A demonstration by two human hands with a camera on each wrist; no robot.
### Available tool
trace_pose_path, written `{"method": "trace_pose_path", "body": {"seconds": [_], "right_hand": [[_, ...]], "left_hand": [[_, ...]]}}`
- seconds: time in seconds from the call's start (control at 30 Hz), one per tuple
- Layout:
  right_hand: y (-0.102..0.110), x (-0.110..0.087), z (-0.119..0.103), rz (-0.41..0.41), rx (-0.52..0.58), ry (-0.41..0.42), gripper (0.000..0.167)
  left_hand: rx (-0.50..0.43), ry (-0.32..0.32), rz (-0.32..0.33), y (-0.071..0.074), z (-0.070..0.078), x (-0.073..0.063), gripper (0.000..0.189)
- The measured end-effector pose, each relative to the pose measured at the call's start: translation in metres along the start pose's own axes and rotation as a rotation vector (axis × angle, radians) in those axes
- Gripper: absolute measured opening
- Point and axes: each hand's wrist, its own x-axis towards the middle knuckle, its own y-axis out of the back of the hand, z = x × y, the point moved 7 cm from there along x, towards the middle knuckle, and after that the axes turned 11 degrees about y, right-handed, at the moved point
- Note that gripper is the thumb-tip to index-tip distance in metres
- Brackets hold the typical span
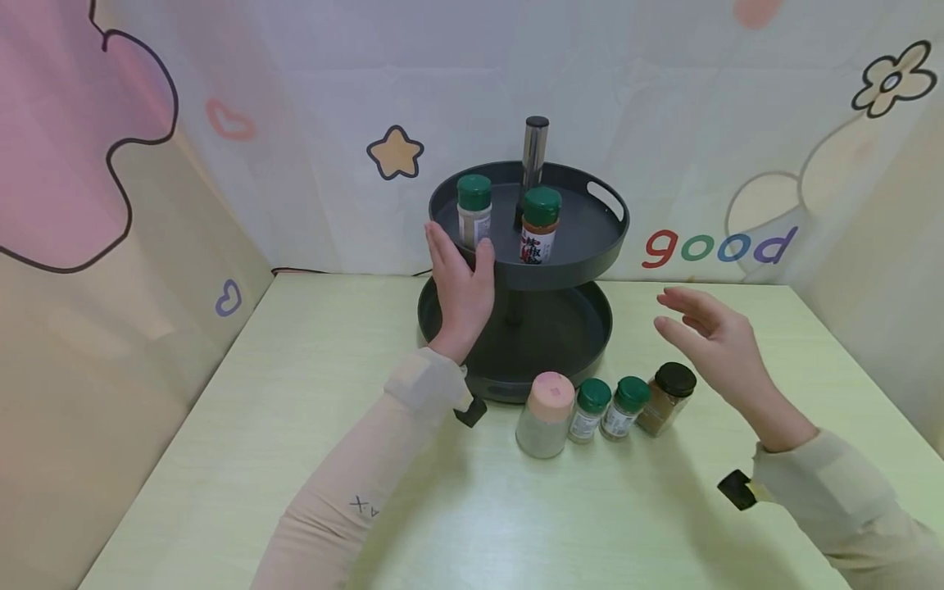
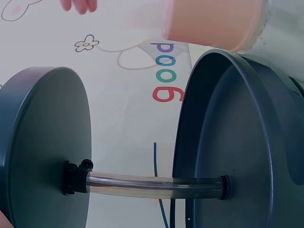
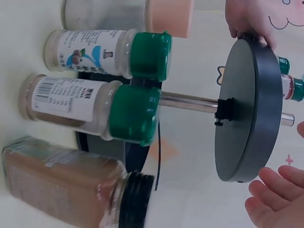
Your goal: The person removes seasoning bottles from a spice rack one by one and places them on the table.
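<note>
A dark two-tier round tray stand has an upper tray [image 1: 583,266] and a lower tray [image 1: 542,352], joined by a metal pole [image 2: 152,184]. My left hand [image 1: 465,295] touches the left front rim of the upper tray, fingers extended upward, thumb apart from them. Beside its thumb, a green-capped spice jar [image 1: 475,225] stands on that tray, and a red-labelled green-capped spice jar [image 1: 540,228] stands to its right. To the right of the stand, my right hand [image 1: 715,340] hovers with loosely bent fingers, holding nothing. Below it stands a black-capped spice jar [image 1: 667,397].
In front of the lower tray stand a pink-lidded jar [image 1: 544,418] and two more green-capped jars, a left one [image 1: 587,414] and a right one [image 1: 623,414]. They sit on the pale table [image 1: 516,524]. A printed curtain [image 1: 332,106] hangs behind.
</note>
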Motion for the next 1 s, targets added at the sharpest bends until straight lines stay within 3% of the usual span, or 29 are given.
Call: {"method": "trace_pose_path", "body": {"seconds": [0.73,1.0], "right_hand": [[-0.004,0.037,-0.04,0.038,0.016,0.077,0.041],[-0.007,0.052,-0.048,0.018,0.037,0.091,0.044]], "left_hand": [[-0.002,-0.038,0.035,-0.003,0.0,-0.006,0.081],[0.018,-0.03,0.027,-0.002,0.002,-0.006,0.082]]}}
